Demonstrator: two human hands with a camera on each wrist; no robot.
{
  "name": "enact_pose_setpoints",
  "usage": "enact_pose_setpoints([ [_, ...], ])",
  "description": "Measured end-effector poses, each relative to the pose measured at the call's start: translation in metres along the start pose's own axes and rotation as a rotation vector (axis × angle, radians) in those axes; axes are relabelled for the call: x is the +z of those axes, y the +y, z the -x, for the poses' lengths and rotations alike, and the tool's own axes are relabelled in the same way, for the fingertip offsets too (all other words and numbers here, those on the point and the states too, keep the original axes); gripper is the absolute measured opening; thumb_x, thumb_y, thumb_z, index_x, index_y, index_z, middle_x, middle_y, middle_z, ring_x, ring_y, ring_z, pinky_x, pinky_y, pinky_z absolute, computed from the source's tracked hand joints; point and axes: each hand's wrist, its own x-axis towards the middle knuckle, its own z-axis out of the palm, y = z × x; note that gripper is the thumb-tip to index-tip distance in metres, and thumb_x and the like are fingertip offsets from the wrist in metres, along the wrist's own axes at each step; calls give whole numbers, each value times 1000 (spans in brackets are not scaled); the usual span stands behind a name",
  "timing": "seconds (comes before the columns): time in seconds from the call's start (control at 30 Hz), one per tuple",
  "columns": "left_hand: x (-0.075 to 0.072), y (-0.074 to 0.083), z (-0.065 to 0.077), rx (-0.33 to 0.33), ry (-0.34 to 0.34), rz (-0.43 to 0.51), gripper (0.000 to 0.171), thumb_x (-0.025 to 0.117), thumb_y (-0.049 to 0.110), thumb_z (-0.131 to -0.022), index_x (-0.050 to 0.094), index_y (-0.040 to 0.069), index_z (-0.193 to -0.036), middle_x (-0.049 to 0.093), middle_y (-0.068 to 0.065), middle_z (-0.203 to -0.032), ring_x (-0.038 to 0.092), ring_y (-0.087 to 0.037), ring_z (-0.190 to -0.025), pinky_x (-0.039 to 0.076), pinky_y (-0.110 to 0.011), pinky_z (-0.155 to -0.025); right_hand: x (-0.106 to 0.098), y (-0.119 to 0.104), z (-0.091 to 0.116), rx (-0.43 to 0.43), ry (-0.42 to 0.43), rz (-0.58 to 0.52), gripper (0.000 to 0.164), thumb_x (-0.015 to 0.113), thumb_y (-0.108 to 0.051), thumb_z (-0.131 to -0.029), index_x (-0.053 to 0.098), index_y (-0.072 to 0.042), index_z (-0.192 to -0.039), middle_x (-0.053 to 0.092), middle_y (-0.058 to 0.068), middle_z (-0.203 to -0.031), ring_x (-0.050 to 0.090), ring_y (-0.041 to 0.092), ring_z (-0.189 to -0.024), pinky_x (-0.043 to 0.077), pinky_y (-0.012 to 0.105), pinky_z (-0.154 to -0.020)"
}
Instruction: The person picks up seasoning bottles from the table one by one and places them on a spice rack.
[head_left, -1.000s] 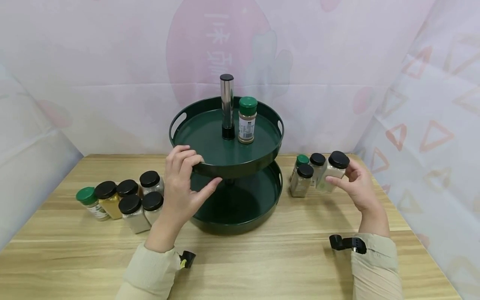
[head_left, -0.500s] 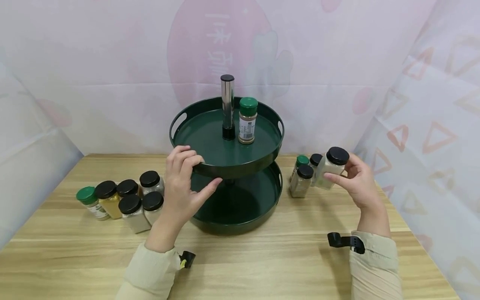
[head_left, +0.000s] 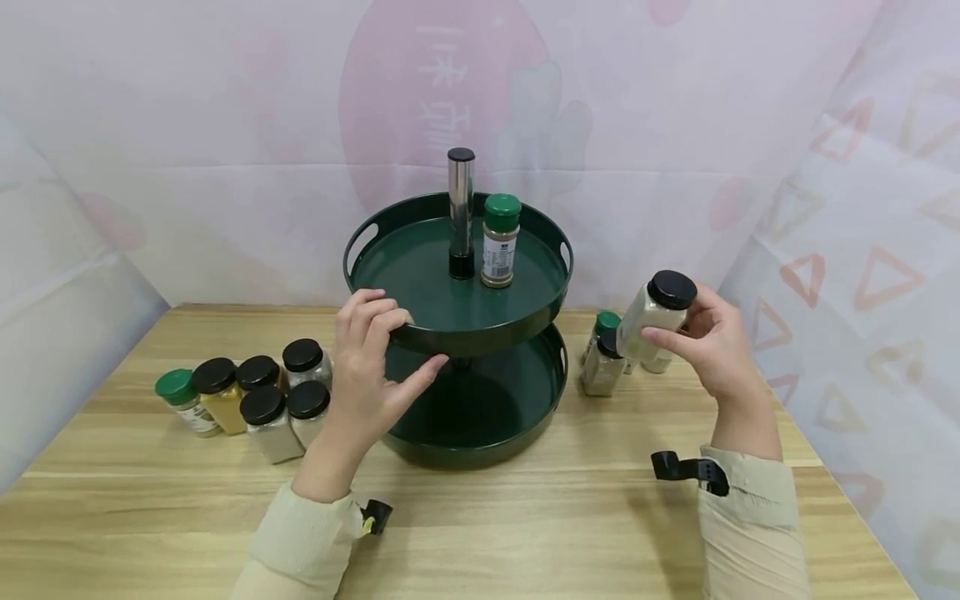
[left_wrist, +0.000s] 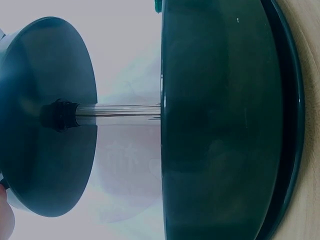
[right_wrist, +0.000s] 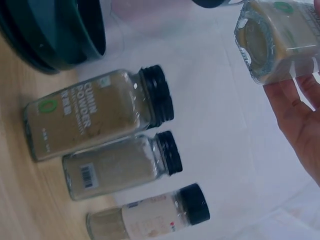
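My right hand (head_left: 723,346) grips a square spice jar (head_left: 648,321) with a black lid and pale powder, fingers behind and thumb in front. The jar hangs tilted above the table; its base (right_wrist: 257,42) shows in the right wrist view. My left hand (head_left: 367,358) holds the near left rim of the upper tray of a dark green two-tier rack (head_left: 517,321), fingers over the edge and thumb below. One green-lidded spice bottle (head_left: 499,246) stands on the upper tray beside the metal post (head_left: 461,208). The lower tray (head_left: 480,408) sits beneath.
Several spice jars (head_left: 273,429) with black lids and one green-lidded bottle (head_left: 187,404) cluster on the table at left. Right of the rack stand more jars, among them a cumin powder jar (right_wrist: 95,112), a smaller jar (right_wrist: 120,167) and a labelled bottle (right_wrist: 150,217). Cloth hangs behind.
My right hand has lifted the black-lidded jar up off the table and tilted it further, its base swinging left. My left hand stays on the tray rim.
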Motion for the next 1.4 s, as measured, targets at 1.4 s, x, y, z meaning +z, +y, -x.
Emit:
enact_pose_setpoints([
  [1.4, 0, -1, -1, 24, 17, 8, 57, 59, 56, -93, 57, 1, -108, 56, -20, -117, 41, -39, -129, 32, -52, -115, 91, -44, -93, 11, -14, 163, 47, 79, -9, -84, 64, -11, -129, 72, -9, -104, 65, 15, -103, 50, 29, -91],
])
